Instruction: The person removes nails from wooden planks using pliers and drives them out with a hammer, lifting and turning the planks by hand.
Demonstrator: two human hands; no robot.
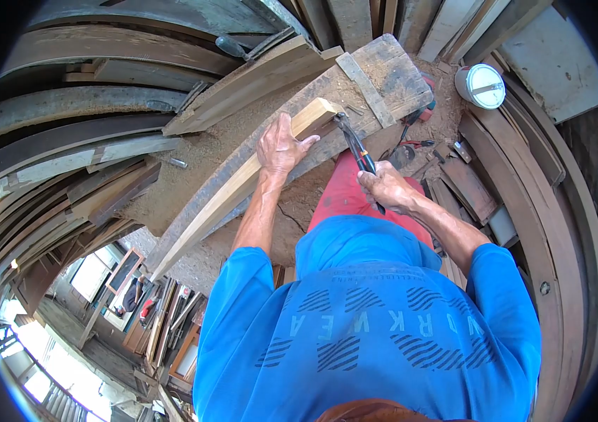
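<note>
A long, pale wooden beam (228, 186) lies lengthwise on a worn workbench plank (394, 63). Near its far end, my left hand (279, 146) grips the beam, fingers over the top and thumb toward me. My right hand (387, 186) is closed around the black handle of a hammer (355, 144) with orange bands. The hammer's dark metal head is against or right beside the beam's end; the exact contact is too small to tell.
A crosspiece (366, 90) is fixed across the bench, amid sawdust. To the right stand a white lidded bucket (480, 86) and a red-and-dark power tool (422, 112). Stacked boards (102, 102) line the left side, and long planks (524, 183) curve along the right.
</note>
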